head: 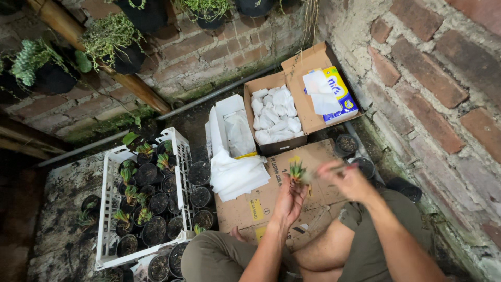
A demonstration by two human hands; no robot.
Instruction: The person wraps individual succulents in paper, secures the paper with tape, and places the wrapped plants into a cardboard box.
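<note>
Brick-walled corner [417, 78], damp ground, hanging pots [49, 78] at far left. Seated low, legs folded at the near edge, facing a flattened sheet of cardboard [318, 156].

Left hand [288, 201] raised over the cardboard, fingers closed round the base of a small plant [298, 172] with green spiky leaves held upright. Right hand [348, 181] just right of the plant, blurred in motion; impossible to tell how far open, or whether holding anything.

To the left, a white plastic crate [180, 151] packed with small black pots [147, 174], several with similar little plants. Between crate and cardboard, a stack of white sheets [236, 175]. Farther off, an open cardboard box [308, 62] filled with white wrapped bundles [274, 112], and a yellow and blue packet [339, 89] on its flap.

Seemingly mid-step: one plant out of its pot and being worked on between the two hands, not yet set down anywhere. Next move calling for a steady hold at the base, gentle enough to spare the leaves.
</note>
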